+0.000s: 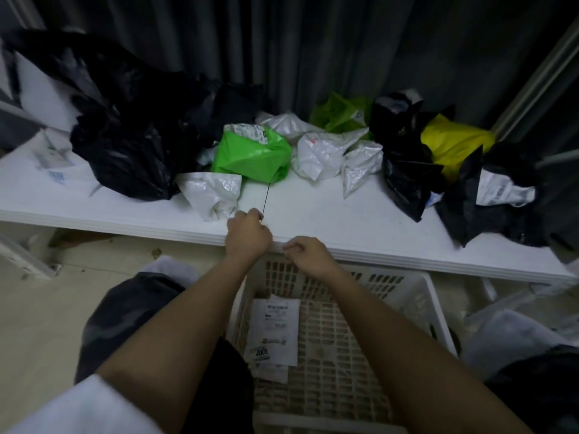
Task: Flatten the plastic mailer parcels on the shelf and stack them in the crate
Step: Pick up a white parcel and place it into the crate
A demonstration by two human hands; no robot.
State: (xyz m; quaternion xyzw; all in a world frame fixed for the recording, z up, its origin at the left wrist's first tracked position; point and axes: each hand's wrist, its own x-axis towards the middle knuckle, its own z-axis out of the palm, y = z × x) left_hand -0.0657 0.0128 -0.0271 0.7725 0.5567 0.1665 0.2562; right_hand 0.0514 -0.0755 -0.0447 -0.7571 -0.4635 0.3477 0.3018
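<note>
Several crumpled plastic mailers lie on the white shelf (313,220): a bright green mailer (253,155), white ones (216,192) (322,151) (360,167), black ones (131,151) (407,170), a yellow one (454,142) and a lime one (341,114). Below the shelf's front edge stands a white lattice crate (416,296), and a flat white labelled mailer (275,330) lies on its floor. My left hand (249,233) hovers at the shelf's front edge with curled fingers, right beside the nearest white mailer. My right hand (308,256) is just right of it over the edge, fingers curled, holding nothing I can see.
A dark curtain hangs behind the shelf. A large black bag pile fills the shelf's left part. Loose paper labels (53,158) lie at its far left. My knees flank the crate on a pale floor (47,308). A metal upright (532,76) rises at the right.
</note>
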